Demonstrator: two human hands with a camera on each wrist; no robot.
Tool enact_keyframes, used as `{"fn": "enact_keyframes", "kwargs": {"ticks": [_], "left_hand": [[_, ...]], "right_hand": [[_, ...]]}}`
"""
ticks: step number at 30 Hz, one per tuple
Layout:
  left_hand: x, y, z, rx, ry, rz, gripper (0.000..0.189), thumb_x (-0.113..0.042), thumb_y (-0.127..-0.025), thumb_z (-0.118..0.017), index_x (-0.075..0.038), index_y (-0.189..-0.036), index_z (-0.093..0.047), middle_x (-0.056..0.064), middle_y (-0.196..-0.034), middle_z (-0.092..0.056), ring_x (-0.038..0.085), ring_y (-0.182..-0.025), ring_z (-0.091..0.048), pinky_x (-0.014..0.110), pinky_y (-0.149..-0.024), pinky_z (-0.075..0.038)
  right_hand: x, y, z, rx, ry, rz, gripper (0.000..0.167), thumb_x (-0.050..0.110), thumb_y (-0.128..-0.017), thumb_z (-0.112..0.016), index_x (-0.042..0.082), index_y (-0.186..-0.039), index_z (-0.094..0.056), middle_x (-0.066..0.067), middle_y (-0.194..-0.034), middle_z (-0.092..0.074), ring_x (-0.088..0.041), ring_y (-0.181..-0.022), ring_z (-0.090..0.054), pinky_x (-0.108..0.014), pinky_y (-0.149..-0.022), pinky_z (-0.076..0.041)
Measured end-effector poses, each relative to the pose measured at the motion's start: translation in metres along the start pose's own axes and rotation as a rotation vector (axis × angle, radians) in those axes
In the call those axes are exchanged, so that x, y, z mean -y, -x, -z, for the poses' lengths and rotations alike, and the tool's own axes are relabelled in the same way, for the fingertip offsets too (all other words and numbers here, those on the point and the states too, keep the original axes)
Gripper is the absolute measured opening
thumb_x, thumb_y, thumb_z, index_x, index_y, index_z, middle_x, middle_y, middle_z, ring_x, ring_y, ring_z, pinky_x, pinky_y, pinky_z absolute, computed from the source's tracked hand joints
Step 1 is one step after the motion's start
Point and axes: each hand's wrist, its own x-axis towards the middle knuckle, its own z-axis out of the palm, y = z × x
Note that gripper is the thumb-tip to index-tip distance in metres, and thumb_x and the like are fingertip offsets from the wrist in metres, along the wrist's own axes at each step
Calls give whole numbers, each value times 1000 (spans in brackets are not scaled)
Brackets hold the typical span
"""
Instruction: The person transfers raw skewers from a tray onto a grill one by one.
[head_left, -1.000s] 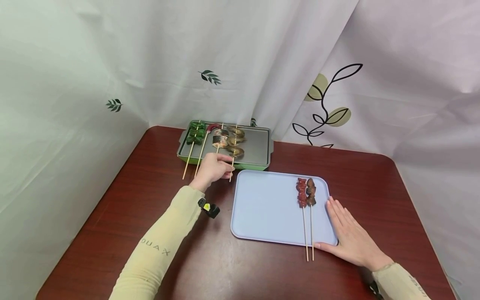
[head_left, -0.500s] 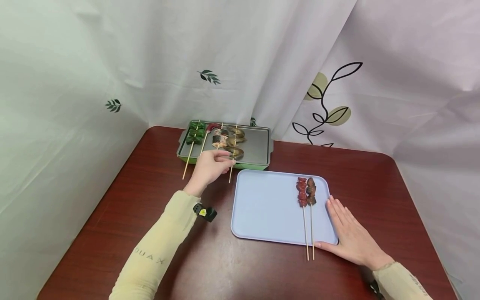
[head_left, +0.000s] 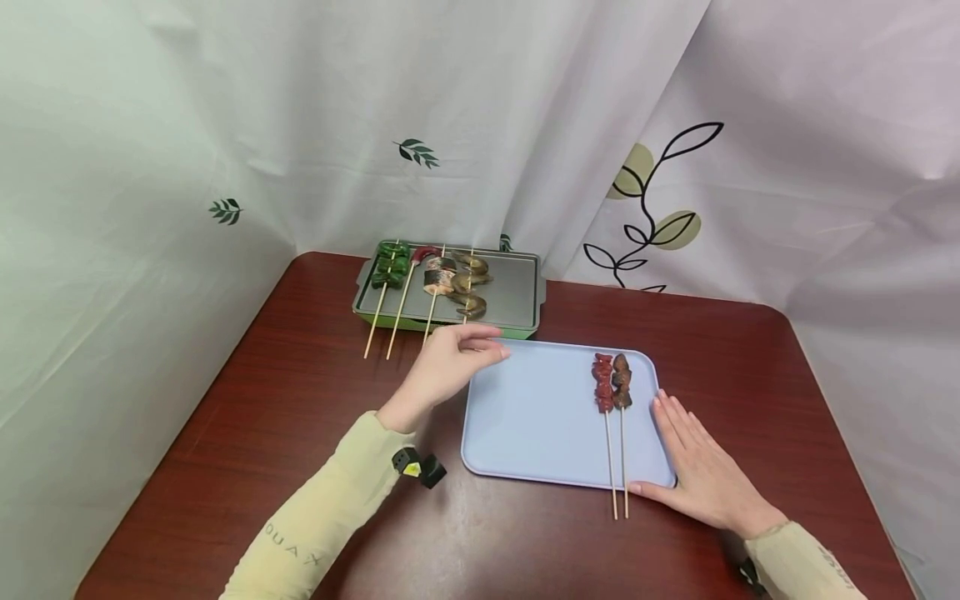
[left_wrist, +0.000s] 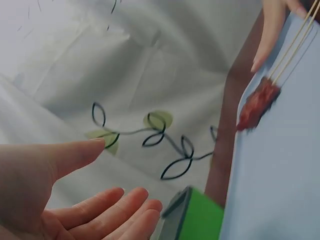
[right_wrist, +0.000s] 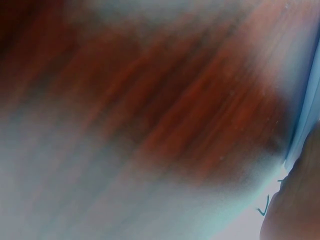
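My left hand (head_left: 450,362) hovers over the left edge of a pale blue tray (head_left: 536,425), thumb and fingers apart. Nothing is between them in the left wrist view, where the hand (left_wrist: 95,195) shows large. Just behind it, a skewer of brown curved pieces (head_left: 471,283) lies on a grey pan with a green base (head_left: 517,292); the hand hides its stick's lower end. My right hand (head_left: 708,479) lies flat with straight fingers along the tray's right edge, thumb at the front corner. A red meat skewer (head_left: 603,383) and a dark brown one (head_left: 622,383) lie on the tray.
Left on the pan are a green pepper skewer (head_left: 390,267), one with a red curved piece (head_left: 423,256) and one with a thick dark-and-pale piece (head_left: 439,275). Their sticks overhang the pan's front. A curtain (head_left: 465,100) hangs behind the brown table (head_left: 255,400).
My left hand has released the stick of the brown curved-piece skewer and moved right and toward me, over the tray's edge. The skewer stays on the pan. My right hand has not moved.
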Motion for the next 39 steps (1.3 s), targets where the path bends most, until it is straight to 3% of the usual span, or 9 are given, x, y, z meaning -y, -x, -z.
{"fn": "enact_keyframes", "kwargs": {"ticks": [5,18,27,39], "left_hand": [[7,5,-17,59,33,-4,38,-27,-89,-81,-10,-122,-74,0,-99,-76,14,-99,-70,37,-91,-56],[28,17,-63,220,109,26,44,-25,-89,-79,1,-124,-71,1,-94,-77,11,-96,-71,30,-89,-54],[44,22,-103,279,170,111,40,-23,-86,-82,-1,-117,-74,1,-92,-76,9,-88,-70,25,-80,-57],[38,28,-157,346,316,256,38,-13,-84,-83,3,-117,-73,4,-89,-75,11,-82,-71,26,-76,-61]], "right_hand": [[1,0,1,-11,-10,3,120,70,-80,-73,-9,-156,-25,-26,-162,-23,-43,-148,-24,-38,-125,-9],[1,0,1,5,-6,-5,120,71,-81,-71,-8,-157,-24,-25,-163,-22,-42,-148,-22,-38,-125,-8],[0,0,1,4,-5,-7,119,71,-81,-71,-8,-157,-24,-25,-163,-23,-42,-149,-22,-33,-125,-4],[-1,0,-1,12,6,-12,120,72,-81,-70,-7,-158,-23,-24,-164,-21,-41,-149,-21,-35,-125,-6]]}}
